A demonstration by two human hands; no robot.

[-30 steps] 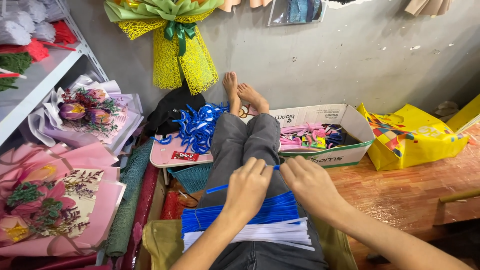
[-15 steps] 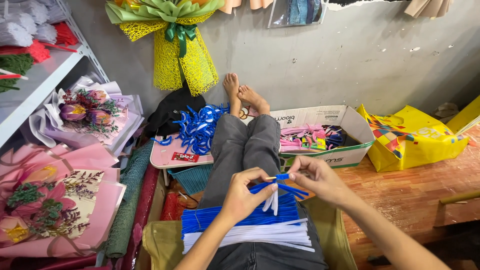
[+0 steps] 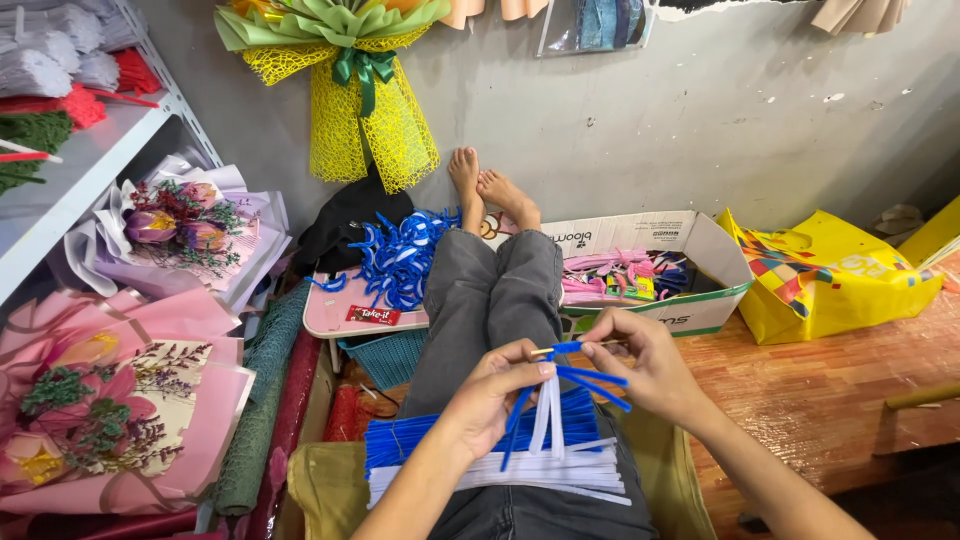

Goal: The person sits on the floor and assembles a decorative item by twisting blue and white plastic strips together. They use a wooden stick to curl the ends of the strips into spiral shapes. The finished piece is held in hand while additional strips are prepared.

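Left hand and right hand pinch closed (fingertips nearly meeting).

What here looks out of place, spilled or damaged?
Nothing looks damaged. The blue pieces on the small pink table lie in a loose heap, some hanging over its edge. Both hands, left and right, hold blue and white pipe cleaners over the tidy stacks on the lap.

Both hands now raised off the lap, blue and white strips pinched between them.
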